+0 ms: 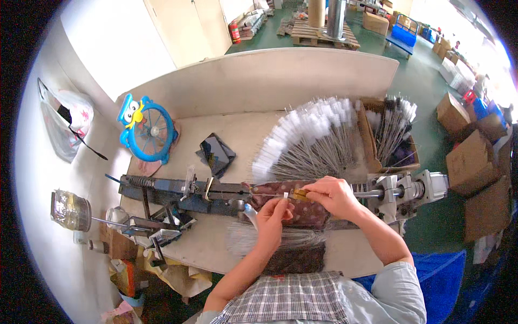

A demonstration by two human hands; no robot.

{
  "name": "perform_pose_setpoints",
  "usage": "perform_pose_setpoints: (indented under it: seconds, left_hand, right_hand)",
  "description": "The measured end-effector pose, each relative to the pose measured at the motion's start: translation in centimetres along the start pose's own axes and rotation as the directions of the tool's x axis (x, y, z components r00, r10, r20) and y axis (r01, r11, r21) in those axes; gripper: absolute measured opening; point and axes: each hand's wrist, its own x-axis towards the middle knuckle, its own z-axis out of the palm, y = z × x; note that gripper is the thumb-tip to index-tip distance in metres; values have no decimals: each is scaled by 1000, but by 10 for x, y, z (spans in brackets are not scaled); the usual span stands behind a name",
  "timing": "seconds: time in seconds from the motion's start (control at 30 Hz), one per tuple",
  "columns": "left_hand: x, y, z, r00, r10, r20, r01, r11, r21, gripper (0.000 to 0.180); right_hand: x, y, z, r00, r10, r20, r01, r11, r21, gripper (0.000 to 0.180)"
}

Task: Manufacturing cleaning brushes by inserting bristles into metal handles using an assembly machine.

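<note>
My left hand (274,211) is closed in a pinch near the middle of the bench machine, with a small white piece (285,195) at its fingertips. A pale tube with a blue end (251,214) sticks out beside that hand; whether the hand grips it I cannot tell. To the right, my right hand (333,195) has its fingers closed on a brass-coloured round fitting (300,193) in line with the machine's shaft (368,193). Beneath both hands lies a brown spotted cloth (315,215). Thin wires (253,237) lie in a bundle just in front of the left hand.
White-bristled wire brushes (307,132) fan out behind my hands. A cardboard box (369,141) of more brushes stands right of them. A blue fan (152,131) and a dark phone-like slab (217,153) are at left. The machine's metal housing (430,185) ends at the right.
</note>
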Motion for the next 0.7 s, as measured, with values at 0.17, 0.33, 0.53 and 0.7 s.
perform_pose_setpoints:
  seconds: [0.17, 0.33, 0.53, 0.7]
  left_hand:
    - [4, -3, 16, 998, 30, -47, -29, 1000, 9, 14]
    - [2, 6, -3, 952, 128, -278, -141, 990, -29, 12]
    - [-1, 21, -1, 958, -21, -285, -34, 982, -185, 12]
    - [-1, 17, -14, 981, -16, -192, -13, 989, -149, 20]
  right_hand:
    - [-8, 2, -10, 991, -135, 23, 133, 990, 54, 16]
    - [2, -9, -10, 942, -332, 45, 334, 923, -192, 15]
    - [44, -23, 46, 965, -259, -32, 225, 886, -405, 15]
    - [44, -30, 50, 978, -201, 56, 208, 956, -208, 15]
